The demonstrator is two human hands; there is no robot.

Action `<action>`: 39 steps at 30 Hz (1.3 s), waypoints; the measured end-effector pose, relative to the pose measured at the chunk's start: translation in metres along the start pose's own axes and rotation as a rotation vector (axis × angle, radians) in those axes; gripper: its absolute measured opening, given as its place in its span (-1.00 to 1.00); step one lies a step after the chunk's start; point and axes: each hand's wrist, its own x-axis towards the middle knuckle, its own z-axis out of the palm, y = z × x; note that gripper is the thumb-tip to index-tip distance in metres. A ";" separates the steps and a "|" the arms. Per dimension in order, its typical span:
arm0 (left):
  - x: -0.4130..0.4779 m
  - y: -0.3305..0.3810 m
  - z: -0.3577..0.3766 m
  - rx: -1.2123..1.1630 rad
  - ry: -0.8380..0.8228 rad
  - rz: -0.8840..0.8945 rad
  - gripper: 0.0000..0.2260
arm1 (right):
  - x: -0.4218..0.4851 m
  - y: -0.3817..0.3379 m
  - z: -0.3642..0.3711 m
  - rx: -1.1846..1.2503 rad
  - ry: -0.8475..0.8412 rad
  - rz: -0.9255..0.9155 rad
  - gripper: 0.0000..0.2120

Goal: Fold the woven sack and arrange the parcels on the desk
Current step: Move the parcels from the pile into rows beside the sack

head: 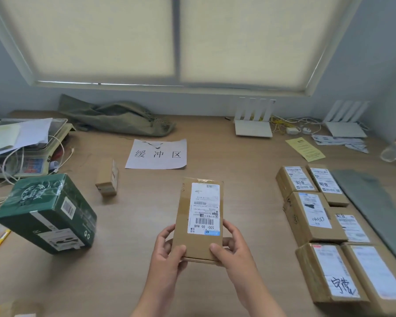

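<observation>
A long brown cardboard parcel (198, 243) with a white shipping label is held up above the middle of the desk. My left hand (168, 252) grips its near left corner and my right hand (232, 250) grips its near right corner, thumbs on top. Several labelled brown parcels (316, 216) lie in rows at the right. A small brown box (106, 179) stands left of centre. A green box (48, 213) sits tilted at the left. A crumpled olive woven sack (117, 117) lies at the back, and a folded grey-green sack (373, 202) lies flat at the far right.
A white paper sign (157, 154) lies behind the held parcel. A scale with papers and cables (21, 149) fills the back left. Two white routers (253, 124) and wires stand at the back right, with a yellow leaflet (305, 148) nearby. A yellow cutter (0, 240) lies at the left edge.
</observation>
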 end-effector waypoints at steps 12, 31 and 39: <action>0.027 0.030 0.005 0.008 -0.067 0.025 -0.37 | 0.002 -0.020 -0.076 0.181 0.136 0.033 -0.76; 0.032 -0.022 0.106 0.034 -0.036 -0.083 -0.56 | -0.007 0.010 -0.087 0.408 0.115 0.227 -0.57; 0.063 -0.067 0.136 0.289 -0.010 -0.091 -0.64 | 0.023 0.033 -0.134 -0.435 0.318 -0.006 -0.52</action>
